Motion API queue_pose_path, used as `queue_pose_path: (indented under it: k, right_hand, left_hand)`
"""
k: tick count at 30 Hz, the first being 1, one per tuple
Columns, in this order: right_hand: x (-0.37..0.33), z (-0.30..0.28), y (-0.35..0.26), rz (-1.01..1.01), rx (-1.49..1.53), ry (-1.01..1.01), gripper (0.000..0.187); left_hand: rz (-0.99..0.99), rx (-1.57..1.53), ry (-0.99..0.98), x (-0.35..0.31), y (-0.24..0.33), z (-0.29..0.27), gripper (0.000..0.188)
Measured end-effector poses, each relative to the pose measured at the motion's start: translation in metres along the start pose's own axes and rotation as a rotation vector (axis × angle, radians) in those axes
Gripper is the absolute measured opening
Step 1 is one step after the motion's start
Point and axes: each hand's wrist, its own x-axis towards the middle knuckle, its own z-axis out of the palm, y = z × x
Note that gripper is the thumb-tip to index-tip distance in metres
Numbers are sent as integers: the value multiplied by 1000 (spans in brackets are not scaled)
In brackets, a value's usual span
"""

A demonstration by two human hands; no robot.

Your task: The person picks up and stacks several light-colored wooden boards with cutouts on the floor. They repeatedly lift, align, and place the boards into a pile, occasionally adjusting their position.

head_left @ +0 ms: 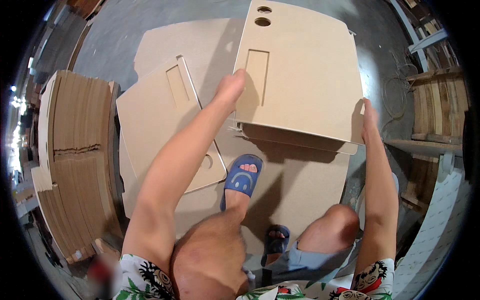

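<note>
while both arms reach fwd, l hand point(232, 86) clamps the l edge of a pale wood panel w/ recessed slot point(310, 75), r hand point(369, 120) its r edge, hands well apart. panel's up over a lg flat board point(310, 187); l forearm slants over a 2nd slotted panel point(147, 117). fingertips prob. tucked under, hard to see.

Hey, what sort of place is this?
Likely a woodworking shop or warehouse: a stack of thin brown sheets, a pale rectangular wood-like panel with round holes, and a grey concrete-looking floor.
</note>
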Motion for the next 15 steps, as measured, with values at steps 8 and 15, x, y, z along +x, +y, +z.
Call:
queue_pose_path:
  k: [8, 15]
  right_hand:
    - [-61, 42, -9, -154, 248, -2, 40]
    - [-198, 151, -59, -512, 23, -390, 33]
  left_hand:
    - [143, -215, 147, -19, -28, -64, 56]
    - [110, -536, 270, -68, -137, -184, 87]
